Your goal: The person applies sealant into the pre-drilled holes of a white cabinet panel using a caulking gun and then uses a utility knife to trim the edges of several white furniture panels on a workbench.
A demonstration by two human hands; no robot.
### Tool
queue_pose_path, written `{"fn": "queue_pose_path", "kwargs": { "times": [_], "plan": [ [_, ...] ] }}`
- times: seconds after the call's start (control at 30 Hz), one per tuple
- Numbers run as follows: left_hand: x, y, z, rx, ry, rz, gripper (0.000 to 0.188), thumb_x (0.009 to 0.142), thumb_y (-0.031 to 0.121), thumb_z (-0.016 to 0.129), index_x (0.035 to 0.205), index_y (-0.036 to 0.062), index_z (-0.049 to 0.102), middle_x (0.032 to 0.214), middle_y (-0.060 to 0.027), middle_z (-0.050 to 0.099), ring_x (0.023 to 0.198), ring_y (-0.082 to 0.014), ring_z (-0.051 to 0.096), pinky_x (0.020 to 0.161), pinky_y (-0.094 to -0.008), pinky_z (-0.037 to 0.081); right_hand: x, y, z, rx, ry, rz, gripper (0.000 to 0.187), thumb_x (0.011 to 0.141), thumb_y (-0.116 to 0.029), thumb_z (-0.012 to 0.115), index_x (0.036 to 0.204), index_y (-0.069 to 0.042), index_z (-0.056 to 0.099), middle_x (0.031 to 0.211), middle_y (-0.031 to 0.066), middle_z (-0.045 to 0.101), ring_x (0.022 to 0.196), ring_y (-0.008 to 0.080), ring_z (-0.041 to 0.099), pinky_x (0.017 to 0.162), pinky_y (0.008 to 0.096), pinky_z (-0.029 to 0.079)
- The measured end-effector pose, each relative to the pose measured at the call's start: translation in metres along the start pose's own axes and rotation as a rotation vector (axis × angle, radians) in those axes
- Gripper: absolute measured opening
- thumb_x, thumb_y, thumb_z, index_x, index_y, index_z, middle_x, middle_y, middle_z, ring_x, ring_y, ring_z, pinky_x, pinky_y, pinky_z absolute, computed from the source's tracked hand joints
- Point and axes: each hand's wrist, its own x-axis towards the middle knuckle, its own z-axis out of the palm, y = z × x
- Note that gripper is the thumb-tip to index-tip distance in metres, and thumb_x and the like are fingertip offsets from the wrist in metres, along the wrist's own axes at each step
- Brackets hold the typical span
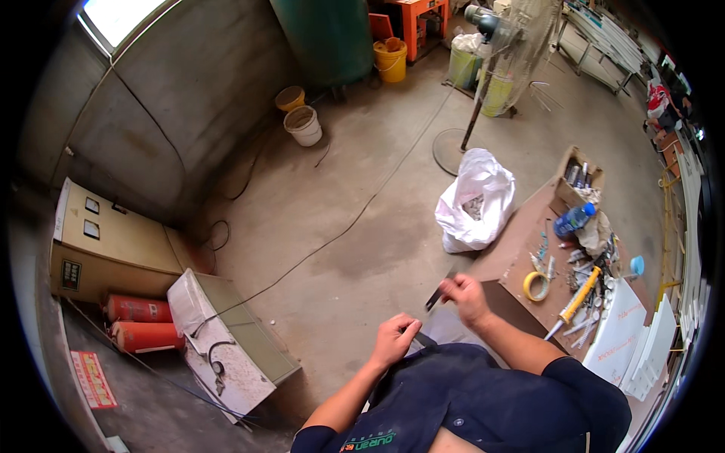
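My right hand [464, 300] is closed around a thin dark piece [433, 299] that sticks out to the left of the fingers; its kind cannot be made out. In front of my body, a little lower and to the left, my left hand [396, 340] is curled with the thumb pressed to the fingers. A short dark strip [426, 341] shows just right of that hand, against my dark shirt [453, 385]. Whether the left fingers grip it is unclear. The two hands are apart.
At right, a brown table [521, 226] bears yellow tape [536, 286], a yellow caulking gun [581, 298], and a blue bottle [574, 220]. Beyond my hands stand a white sack [477, 200] and a fan [483, 98]. A cable [370, 200] crosses the floor; a cabinet [113, 241] and red cylinders [143, 336] are left.
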Motion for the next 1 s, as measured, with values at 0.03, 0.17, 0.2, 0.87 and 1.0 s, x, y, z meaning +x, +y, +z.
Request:
{"fn": "queue_pose_path", "kwargs": {
  "times": [0.03, 0.17, 0.2, 0.87, 1.0],
  "plan": [
    [0.014, -0.004, -0.012, -0.017, 0.013, -0.025, 0.02, 0.091, 0.016, 0.066, 0.084, -0.0022, 0.067, 0.074, -0.0088, 0.062, 0.067, -0.0168, 0.057, 0.063, -0.03, 0.044, 0.027, 0.003, 0.0, 0.14, 0.041, 0.018, 0.02, 0.094, -0.02, 0.068, 0.084, -0.003, 0.061, 0.079, 0.0049, 0.067, 0.067, 0.0124, 0.062, 0.064, 0.0276, 0.051],
    [0.083, -0.03, -0.057, -0.03, -0.02, -0.067, 0.023, 0.092, 0.018, 0.066, 0.081, -0.0024, 0.067, 0.071, -0.0093, 0.061, 0.064, -0.0163, 0.056, 0.061, -0.0296, 0.044, 0.11, 0.002, 0.002, 0.215, 0.173, 0.091, 0.017, 0.098, -0.018, 0.06, 0.093, -0.002, 0.06, 0.086, 0.0092, 0.07, 0.072, 0.014, 0.067, 0.065, 0.0283, 0.057],
    [0.104, -0.031, -0.071, 0.01, -0.049, -0.056, 0.024, 0.092, 0.018, 0.066, 0.08, -0.0024, 0.067, 0.07, -0.0093, 0.061, 0.064, -0.0163, 0.056, 0.061, -0.0297, 0.044, 0.13, 0.006, 0.006, 0.201, 0.183, 0.118, 0.017, 0.098, -0.018, 0.059, 0.094, -0.002, 0.06, 0.087, 0.0097, 0.07, 0.073, 0.014, 0.067, 0.064, 0.0277, 0.057],
    [0.596, -0.041, -0.329, 0.108, -0.057, -0.194, 0.02, 0.086, 0.015, 0.074, 0.077, -0.0021, 0.07, 0.069, 0.0006, 0.065, 0.063, -0.0061, 0.054, 0.061, -0.0235, 0.046, 0.52, -0.155, 0.101, -0.033, 0.473, -0.008, 0.021, 0.091, -0.017, 0.068, 0.078, -0.002, 0.065, 0.072, 0.0025, 0.066, 0.063, 0.0065, 0.057, 0.058, 0.025, 0.045],
    [0.711, -0.033, -0.339, 0.058, -0.372, -0.246, 0.016, 0.086, 0.015, 0.076, 0.085, -0.0011, 0.073, 0.08, -0.0007, 0.068, 0.075, -0.0067, 0.058, 0.069, -0.0239, 0.049, 0.603, -0.151, 0.148, -0.148, 0.407, 0.01, 0.022, 0.089, -0.021, 0.071, 0.079, -0.002, 0.068, 0.069, 0.0032, 0.066, 0.063, 0.007, 0.057, 0.057, 0.0266, 0.046]
  ]
}}
